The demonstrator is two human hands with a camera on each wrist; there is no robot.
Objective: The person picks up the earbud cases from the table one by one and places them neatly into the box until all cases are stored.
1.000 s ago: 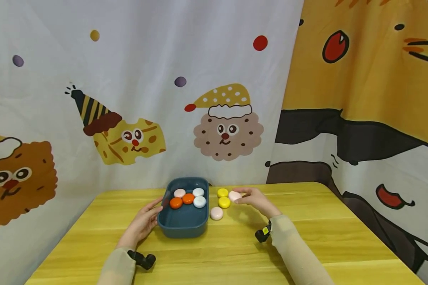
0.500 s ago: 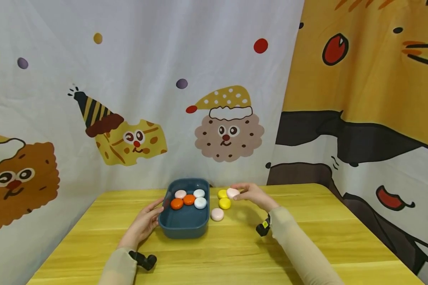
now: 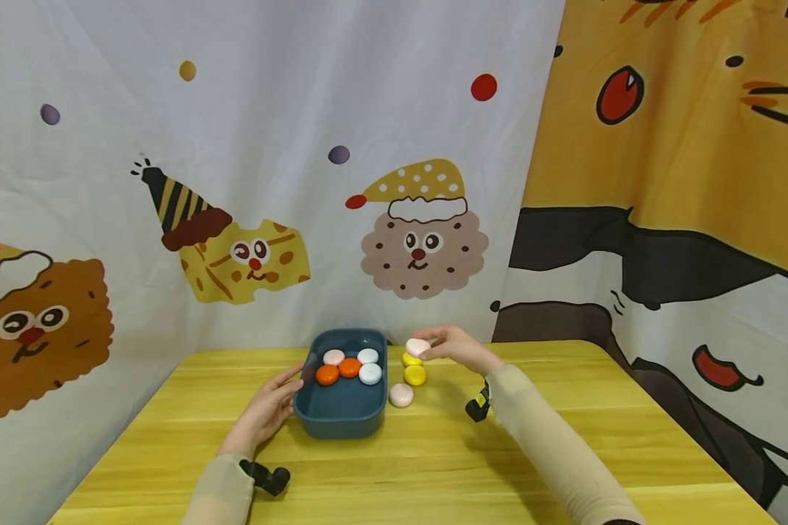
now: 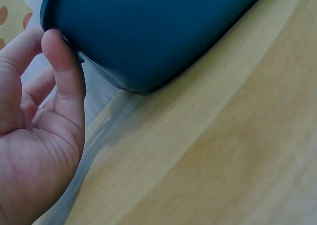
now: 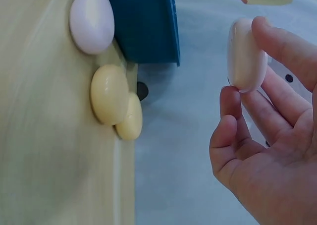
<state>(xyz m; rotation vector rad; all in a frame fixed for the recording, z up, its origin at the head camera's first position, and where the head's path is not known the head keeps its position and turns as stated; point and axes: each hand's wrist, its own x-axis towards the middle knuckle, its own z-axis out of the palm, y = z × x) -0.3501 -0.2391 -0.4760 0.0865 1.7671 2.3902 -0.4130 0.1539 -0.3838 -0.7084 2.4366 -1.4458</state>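
My right hand (image 3: pixel 460 346) pinches a pale pink, rounded glossy disc (image 5: pixel 246 55) between thumb and fingers, raised off the table. In the head view this disc (image 3: pixel 417 348) partly covers the rear one of two yellow discs (image 3: pixel 414 375). Another pale pink disc (image 3: pixel 401 395) lies on the table beside a dark blue rectangular bin (image 3: pixel 341 426). Inside the bin sit two orange discs (image 3: pixel 327 375), two white discs (image 3: pixel 370 374) and a pink disc (image 3: pixel 333 357). My left hand (image 3: pixel 265 414) touches the bin's left side, thumb and fingertips near the rim (image 4: pixel 54 17).
The wood-grain table (image 3: pixel 394 481) ends at the back against a hanging cloth (image 3: pixel 269 87) printed with cartoon food figures. An orange, black and white printed cloth (image 3: pixel 584 168) hangs on the right. Small black cameras (image 3: pixel 271 478) are strapped to both wrists.
My right hand has lifted the pink disc from beside the yellow discs and moved it left, over the rear yellow one. My left hand stays at the bin.
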